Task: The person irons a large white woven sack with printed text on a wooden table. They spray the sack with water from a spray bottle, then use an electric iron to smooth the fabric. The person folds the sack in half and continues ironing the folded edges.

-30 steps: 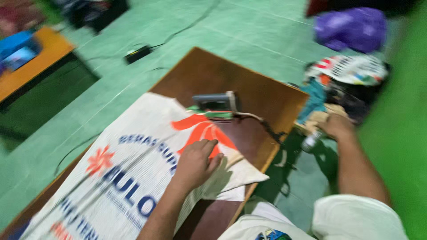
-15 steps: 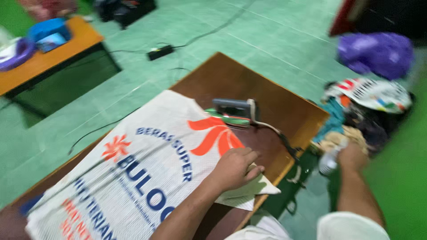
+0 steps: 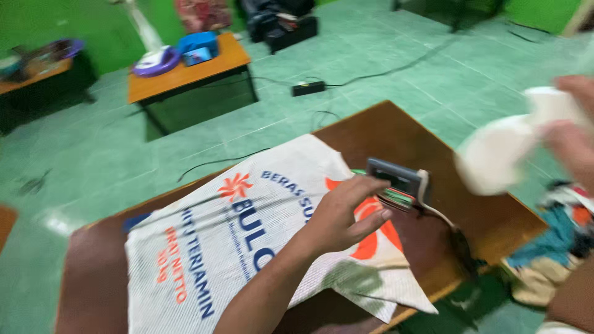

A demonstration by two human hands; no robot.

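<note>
Head view: ironing setup on a sack-covered table.
Left hand (image 3: 343, 216) hovers loosely open over the white printed sack (image 3: 247, 241) at centre frame, just beside the iron (image 3: 396, 184). Right hand (image 3: 572, 133), upper right, grips a blurred white cloth (image 3: 501, 154). Judged step: bringing the cloth over; it needs laying flat on the sack.

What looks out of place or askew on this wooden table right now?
The white woven sack lies crooked across the wooden table, and its near corner hangs over the edge. A clothes iron sits on the sack's far end, its cord trailing off the table. The left hand hovers by the iron; the right hand holds up something white and blurred.
</note>
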